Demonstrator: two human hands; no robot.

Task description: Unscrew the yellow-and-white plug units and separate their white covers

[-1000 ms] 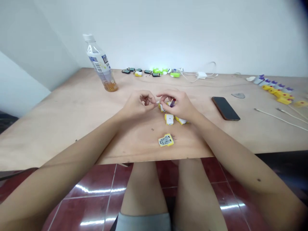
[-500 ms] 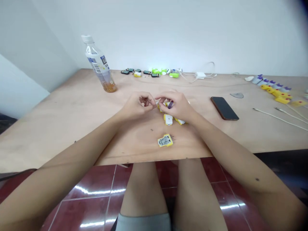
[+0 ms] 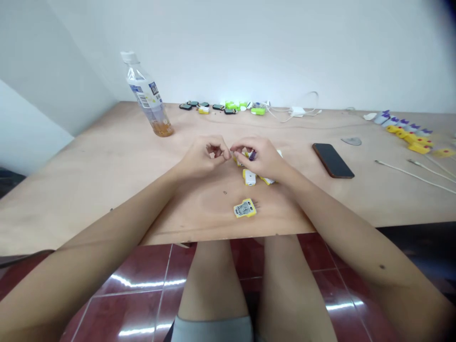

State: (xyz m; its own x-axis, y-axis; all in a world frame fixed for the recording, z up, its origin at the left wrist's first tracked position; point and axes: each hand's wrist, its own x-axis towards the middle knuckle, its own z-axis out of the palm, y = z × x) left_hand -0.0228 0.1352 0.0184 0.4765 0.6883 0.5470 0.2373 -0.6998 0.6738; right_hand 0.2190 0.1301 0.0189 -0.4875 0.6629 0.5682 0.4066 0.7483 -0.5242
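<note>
Beyond the open yellow casing (image 3: 244, 208), left hand (image 3: 201, 156) pinching something unclear, right hand (image 3: 259, 158) pinching a purple piece (image 3: 252, 155), white casing (image 3: 250, 177) closed.

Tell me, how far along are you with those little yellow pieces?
Hard to say exactly. Looks done: a white-and-yellow piece and an open yellow casing lie on the plywood table. In hand: the right hand's fingers pinch a small purple part, close to the left hand. Left: yellow and purple pieces at the far right, and dark and green ones along the wall.
</note>
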